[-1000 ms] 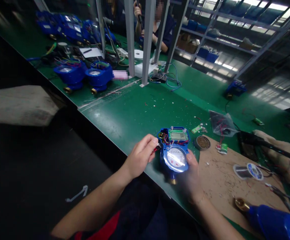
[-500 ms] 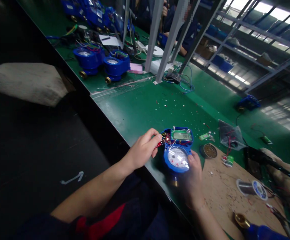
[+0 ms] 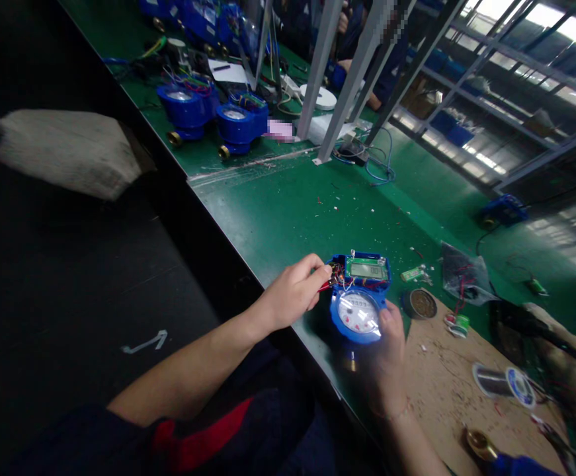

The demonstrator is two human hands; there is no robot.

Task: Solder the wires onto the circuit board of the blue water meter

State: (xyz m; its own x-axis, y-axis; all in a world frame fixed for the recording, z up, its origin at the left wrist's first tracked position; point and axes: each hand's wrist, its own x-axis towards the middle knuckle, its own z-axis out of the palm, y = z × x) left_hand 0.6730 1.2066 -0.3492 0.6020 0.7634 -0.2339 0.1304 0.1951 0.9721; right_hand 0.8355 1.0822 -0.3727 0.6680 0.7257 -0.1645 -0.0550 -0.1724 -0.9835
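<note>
A blue water meter (image 3: 356,316) with a round dial under a clear cover is in my right hand (image 3: 391,354), whose thumb presses on its right side. Its upper housing is uncovered, showing a small LCD screen (image 3: 366,269) on a green board. Thin wires (image 3: 337,272) crowd the left end of that housing. My left hand (image 3: 295,291) pinches a thin red piece (image 3: 325,286) right beside these wires; whether it is a wire or a tool I cannot tell. A brass pipe end (image 3: 352,362) sticks out below the dial.
On the right, a brown board (image 3: 436,370) bears a solder spool (image 3: 503,385). Around it are a round tin (image 3: 422,304), a green battery (image 3: 459,324), a plastic bag (image 3: 463,272) and a brass-ended blue meter (image 3: 483,446). Metal posts (image 3: 340,86) and more meters (image 3: 241,125) stand farther back.
The view has shifted slightly, moving the bench rightward in the picture. My left fingertips are a little closer to the meter's wires. A bright glint among the wires no longer shows.
</note>
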